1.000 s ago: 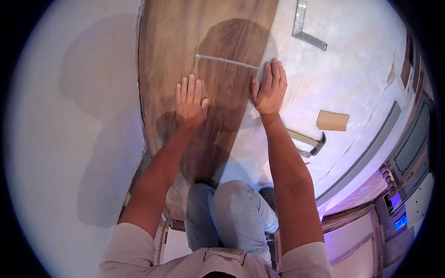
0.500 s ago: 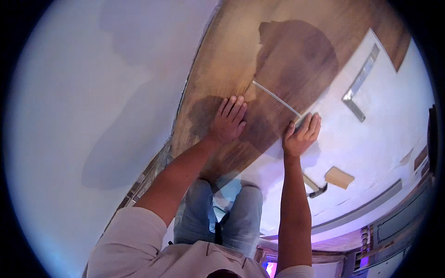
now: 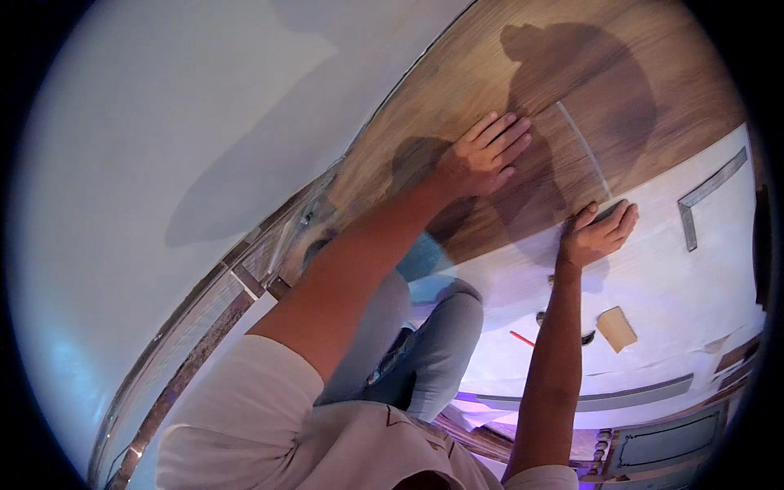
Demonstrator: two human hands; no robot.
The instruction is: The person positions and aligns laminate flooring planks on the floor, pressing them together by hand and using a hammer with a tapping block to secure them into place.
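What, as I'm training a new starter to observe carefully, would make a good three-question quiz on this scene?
1. True or false: the left hand rests on the wood-grain surface.
2. What shape is the metal tool at the far right of the white area?
A) Ring
B) L
C) Straight rod
3. Which hand is nearer the lower end of the pale strip?

Key: 1. True. 2. B. 3. The right hand.

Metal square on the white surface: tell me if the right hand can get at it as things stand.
Probably yes: the right hand lies left of the metal square, and only white surface shows between them, with no visible obstacle.
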